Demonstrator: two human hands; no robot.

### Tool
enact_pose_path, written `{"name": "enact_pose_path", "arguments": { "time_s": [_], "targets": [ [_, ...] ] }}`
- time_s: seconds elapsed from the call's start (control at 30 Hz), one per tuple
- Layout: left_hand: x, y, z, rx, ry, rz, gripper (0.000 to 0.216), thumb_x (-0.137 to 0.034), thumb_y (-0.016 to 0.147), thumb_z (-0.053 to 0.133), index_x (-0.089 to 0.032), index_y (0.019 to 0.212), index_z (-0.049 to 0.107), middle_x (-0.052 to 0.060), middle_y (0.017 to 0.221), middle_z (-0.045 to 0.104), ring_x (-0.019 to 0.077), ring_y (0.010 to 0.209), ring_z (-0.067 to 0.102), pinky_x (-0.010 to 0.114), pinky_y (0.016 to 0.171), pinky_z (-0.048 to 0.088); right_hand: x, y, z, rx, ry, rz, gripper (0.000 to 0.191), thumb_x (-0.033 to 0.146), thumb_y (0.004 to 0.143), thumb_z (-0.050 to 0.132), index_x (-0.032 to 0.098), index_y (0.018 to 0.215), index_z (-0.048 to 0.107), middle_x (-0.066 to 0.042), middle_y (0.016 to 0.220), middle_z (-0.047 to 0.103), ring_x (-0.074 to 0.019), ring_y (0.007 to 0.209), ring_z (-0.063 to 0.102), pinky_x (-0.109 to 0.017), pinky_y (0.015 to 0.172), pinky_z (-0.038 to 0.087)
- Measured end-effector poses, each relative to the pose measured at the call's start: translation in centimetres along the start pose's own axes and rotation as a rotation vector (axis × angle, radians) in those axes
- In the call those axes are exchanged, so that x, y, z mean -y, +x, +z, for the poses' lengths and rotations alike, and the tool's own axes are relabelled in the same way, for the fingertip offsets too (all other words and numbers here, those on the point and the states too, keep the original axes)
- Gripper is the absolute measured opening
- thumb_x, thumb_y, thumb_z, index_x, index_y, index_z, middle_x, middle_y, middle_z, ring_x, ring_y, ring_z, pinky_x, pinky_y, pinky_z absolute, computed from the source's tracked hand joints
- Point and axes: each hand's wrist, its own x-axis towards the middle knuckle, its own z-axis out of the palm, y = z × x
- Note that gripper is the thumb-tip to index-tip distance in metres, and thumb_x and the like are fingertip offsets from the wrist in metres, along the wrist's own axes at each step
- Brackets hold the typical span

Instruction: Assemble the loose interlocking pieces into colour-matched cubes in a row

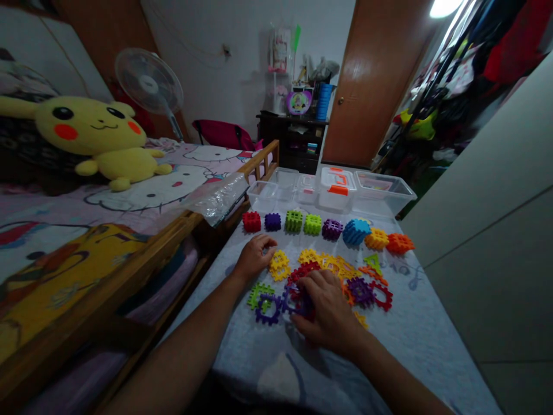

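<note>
My left hand (254,255) rests on the cloth-covered table with its fingers loosely bent and a gap between them. It holds nothing that I can see, and a small yellow stack of notched plastic building pieces (280,266) lies at its fingertips. With fingers and thumb closed, my right hand (330,311) grips purple notched pieces (292,302), partly hidden under the palm. Left of these are a purple frame piece (268,319) and a green piece (254,294). Beyond my right hand lie red pieces (303,270), yellow pieces (330,263) and a purple stack (361,291).
Stacked blocks line the table's far part, from a red one (251,222) through a blue one (356,231) to an orange one (400,243). Behind them stand clear plastic boxes (380,199). A wooden bed rail (181,230) runs along the left; a white cabinet (488,230) is right.
</note>
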Motion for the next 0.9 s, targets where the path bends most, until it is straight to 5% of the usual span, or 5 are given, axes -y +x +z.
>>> {"name": "enact_pose_path", "arguments": {
  "time_s": [0.13,0.33,0.63,0.77,0.9],
  "targets": [
    [0.2,0.0,-0.1,-0.004,-0.01,-0.017,0.012,-0.017,0.077,0.055,-0.019,0.084,0.064,0.004,0.086,0.065,0.0195,0.084,0.061,0.034,0.079,0.051,3.1,1.4,2.4,0.048,-0.028,-0.012,0.037,0.04,0.071,0.072,0.021,0.099,0.058,-0.007,0.104,0.059,-0.0277,0.1,0.047,-0.044,0.09,0.038],
    [0.5,0.0,-0.1,-0.002,-0.005,-0.028,0.011,-0.016,0.077,0.056,-0.019,0.084,0.064,0.004,0.085,0.065,0.0187,0.083,0.061,0.032,0.078,0.051,3.3,1.3,5.3,0.048,-0.065,0.03,0.035,0.039,0.07,0.071,0.021,0.097,0.058,-0.007,0.102,0.059,-0.0286,0.099,0.047,-0.044,0.088,0.037],
    [-1.0,-0.2,-0.9,0.006,-0.06,0.021,0.01,-0.022,0.083,0.058,-0.018,0.087,0.065,0.004,0.089,0.064,0.019,0.086,0.061,0.033,0.083,0.049,0.5,2.2,2.9,-0.11,0.036,0.046,0.045,0.028,0.071,0.071,0.02,0.113,0.059,-0.009,0.11,0.062,-0.0299,0.106,0.048,-0.045,0.095,0.035],
    [-2.6,-0.8,-1.1,0.142,-0.193,0.093,0.023,-0.036,0.083,0.064,-0.021,0.1,0.067,0.006,0.102,0.065,0.0224,0.102,0.059,0.036,0.094,0.045,-2.4,2.8,1.8,-0.2,0.003,0.129,0.052,0.031,0.072,0.071,0.018,0.12,0.056,-0.012,0.112,0.063,-0.0314,0.107,0.05,-0.047,0.095,0.035],
    [-3.7,-1.3,-0.7,0.355,-0.232,0.193,0.061,-0.04,0.063,0.084,-0.024,0.119,0.063,0.008,0.118,0.061,0.0267,0.114,0.053,0.04,0.102,0.042,-3.6,3.0,1.7,-0.203,-0.001,0.144,0.057,0.034,0.069,0.075,0.017,0.12,0.057,-0.012,0.108,0.064,-0.0306,0.102,0.051,-0.044,0.091,0.038]
  ]
}}
